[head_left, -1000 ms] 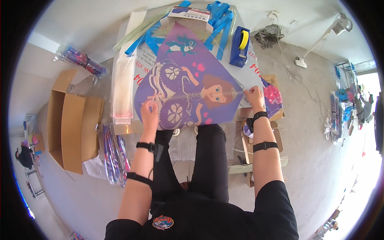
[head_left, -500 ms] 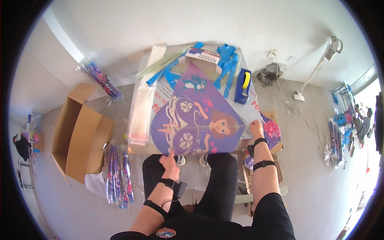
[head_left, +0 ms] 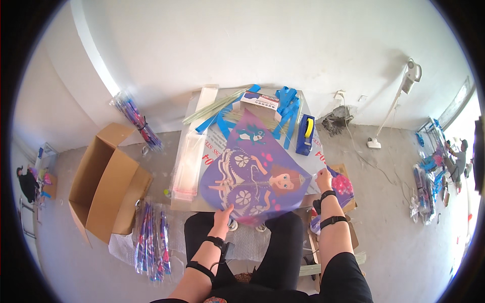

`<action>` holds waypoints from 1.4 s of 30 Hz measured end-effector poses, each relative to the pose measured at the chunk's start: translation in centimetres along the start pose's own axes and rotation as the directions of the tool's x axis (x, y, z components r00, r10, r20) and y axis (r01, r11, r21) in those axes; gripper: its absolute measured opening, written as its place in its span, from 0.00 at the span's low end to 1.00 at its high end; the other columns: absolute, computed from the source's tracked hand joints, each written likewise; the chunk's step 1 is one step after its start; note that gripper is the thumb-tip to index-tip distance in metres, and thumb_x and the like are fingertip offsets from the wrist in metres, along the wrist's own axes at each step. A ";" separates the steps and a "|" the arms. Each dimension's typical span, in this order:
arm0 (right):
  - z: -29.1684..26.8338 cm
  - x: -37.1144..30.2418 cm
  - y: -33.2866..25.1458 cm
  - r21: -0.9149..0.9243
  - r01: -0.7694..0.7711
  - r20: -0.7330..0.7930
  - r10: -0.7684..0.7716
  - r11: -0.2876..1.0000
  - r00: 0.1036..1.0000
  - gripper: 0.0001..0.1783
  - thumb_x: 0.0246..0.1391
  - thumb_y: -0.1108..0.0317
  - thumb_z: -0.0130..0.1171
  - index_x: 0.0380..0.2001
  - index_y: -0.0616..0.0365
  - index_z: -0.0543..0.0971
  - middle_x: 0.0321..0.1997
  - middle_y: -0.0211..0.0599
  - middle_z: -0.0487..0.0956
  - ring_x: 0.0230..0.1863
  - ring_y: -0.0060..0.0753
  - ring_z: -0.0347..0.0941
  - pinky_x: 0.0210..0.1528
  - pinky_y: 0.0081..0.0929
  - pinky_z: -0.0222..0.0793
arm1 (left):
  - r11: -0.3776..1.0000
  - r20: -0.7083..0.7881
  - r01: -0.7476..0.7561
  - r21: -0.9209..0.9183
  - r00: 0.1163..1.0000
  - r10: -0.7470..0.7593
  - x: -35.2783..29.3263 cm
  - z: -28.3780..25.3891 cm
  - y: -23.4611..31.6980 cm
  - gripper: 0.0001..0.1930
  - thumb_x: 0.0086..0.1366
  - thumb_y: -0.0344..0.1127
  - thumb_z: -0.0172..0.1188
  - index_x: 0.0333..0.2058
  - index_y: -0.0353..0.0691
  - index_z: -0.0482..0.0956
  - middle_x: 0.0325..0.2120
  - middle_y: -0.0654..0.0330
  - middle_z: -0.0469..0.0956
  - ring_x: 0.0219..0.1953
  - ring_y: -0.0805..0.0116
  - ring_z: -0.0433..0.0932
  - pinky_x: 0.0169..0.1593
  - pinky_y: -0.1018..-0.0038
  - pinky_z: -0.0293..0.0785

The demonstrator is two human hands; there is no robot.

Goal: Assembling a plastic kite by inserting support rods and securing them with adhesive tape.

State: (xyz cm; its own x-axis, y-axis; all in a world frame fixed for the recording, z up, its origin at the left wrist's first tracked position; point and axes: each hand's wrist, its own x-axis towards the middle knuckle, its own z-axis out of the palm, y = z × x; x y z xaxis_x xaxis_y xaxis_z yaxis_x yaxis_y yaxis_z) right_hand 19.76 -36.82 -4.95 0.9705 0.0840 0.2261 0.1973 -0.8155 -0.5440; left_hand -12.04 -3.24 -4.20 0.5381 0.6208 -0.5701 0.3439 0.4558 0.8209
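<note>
A purple diamond-shaped kite sail (head_left: 270,164), printed with a princess figure and a small blue animal, lies across the table (head_left: 209,160). Its near edge hangs over the table's front edge. My left hand (head_left: 221,221) pinches this near edge, thumb on top and fingers partly hidden underneath. At the sail's right corner, my right hand (head_left: 324,180) is closed. Something thin and pale shows by its fingertips, too small to name. Blue strips (head_left: 287,108) and thin pale sticks (head_left: 214,108) lie behind the sail, around a small box (head_left: 260,100).
A blue tape dispenser (head_left: 305,135) stands right of the sail; clear plastic sleeves (head_left: 188,177) lie left. An open carton (head_left: 103,187) and bagged kites (head_left: 151,242) are on the floor at left. A stick vacuum (head_left: 395,108) leans on the wall. Another person (head_left: 458,160) is far right.
The sail has shifted toward me, and its near edge now hangs past the table front. My left hand has gripped that edge. The whole view has tilted upward somewhat.
</note>
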 end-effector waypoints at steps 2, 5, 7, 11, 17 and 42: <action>-0.8 0.8 1.5 0.144 -0.037 -0.020 0.041 0.989 0.999 0.05 0.50 0.71 0.56 0.25 0.61 0.74 0.22 0.45 0.77 0.24 0.44 0.79 0.29 0.37 0.73 | 0.998 0.079 -0.048 -0.045 0.996 0.051 -0.3 -0.1 2.0 0.27 0.55 0.43 0.70 0.48 0.32 0.73 0.43 0.55 0.77 0.44 0.66 0.75 0.47 0.69 0.69; -2.0 -0.5 -1.5 0.209 -0.109 0.063 0.098 0.972 0.993 0.05 0.50 0.71 0.55 0.26 0.61 0.75 0.21 0.40 0.77 0.20 0.36 0.78 0.24 0.31 0.73 | 0.965 0.057 -0.231 -0.123 0.969 0.240 -4.7 -2.3 9.5 0.23 0.55 0.42 0.70 0.44 0.33 0.76 0.38 0.59 0.78 0.39 0.72 0.75 0.43 0.74 0.70; -3.3 -1.9 -4.8 0.346 -0.205 0.203 0.140 0.915 0.969 0.05 0.50 0.71 0.56 0.28 0.62 0.76 0.21 0.34 0.76 0.19 0.29 0.77 0.22 0.26 0.74 | 0.938 -0.021 -0.305 -0.164 0.952 0.306 -6.3 -4.1 14.1 0.20 0.55 0.42 0.70 0.41 0.36 0.76 0.35 0.62 0.78 0.36 0.75 0.74 0.42 0.76 0.70; -3.9 -5.3 -8.1 0.456 -0.415 0.503 0.157 0.787 0.850 0.03 0.49 0.74 0.57 0.28 0.63 0.76 0.20 0.36 0.75 0.19 0.31 0.76 0.20 0.27 0.73 | 0.844 0.037 -0.467 -0.264 0.869 0.493 -8.5 -3.7 24.9 0.16 0.57 0.38 0.67 0.39 0.36 0.75 0.34 0.62 0.77 0.36 0.72 0.76 0.40 0.72 0.74; -3.1 -14.1 -14.7 0.447 -0.758 0.840 0.068 0.475 0.538 0.02 0.51 0.76 0.57 0.29 0.62 0.75 0.20 0.33 0.73 0.18 0.26 0.71 0.19 0.25 0.72 | 0.857 0.327 -0.499 -0.131 0.794 0.512 -0.5 3.6 36.4 0.13 0.60 0.41 0.63 0.37 0.38 0.76 0.29 0.61 0.78 0.28 0.71 0.77 0.30 0.75 0.73; 6.7 -21.7 -17.8 0.174 -0.975 0.981 0.057 0.141 0.183 0.02 0.56 0.72 0.55 0.30 0.56 0.73 0.22 0.30 0.74 0.23 0.28 0.72 0.29 0.31 0.75 | -0.328 0.828 -0.806 0.492 0.318 0.462 6.6 4.9 7.8 0.28 0.63 0.44 0.56 0.61 0.46 0.63 0.65 0.56 0.56 0.68 0.57 0.51 0.68 0.57 0.48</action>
State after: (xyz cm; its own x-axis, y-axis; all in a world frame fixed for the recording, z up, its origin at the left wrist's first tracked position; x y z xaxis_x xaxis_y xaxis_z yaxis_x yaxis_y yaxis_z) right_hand -3.88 -20.32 -5.62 0.3252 0.5308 -0.7826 -0.8939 -0.0974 -0.4375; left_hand -2.04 1.34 -1.41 0.9670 -0.1204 0.2245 -0.1678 -0.9642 0.2056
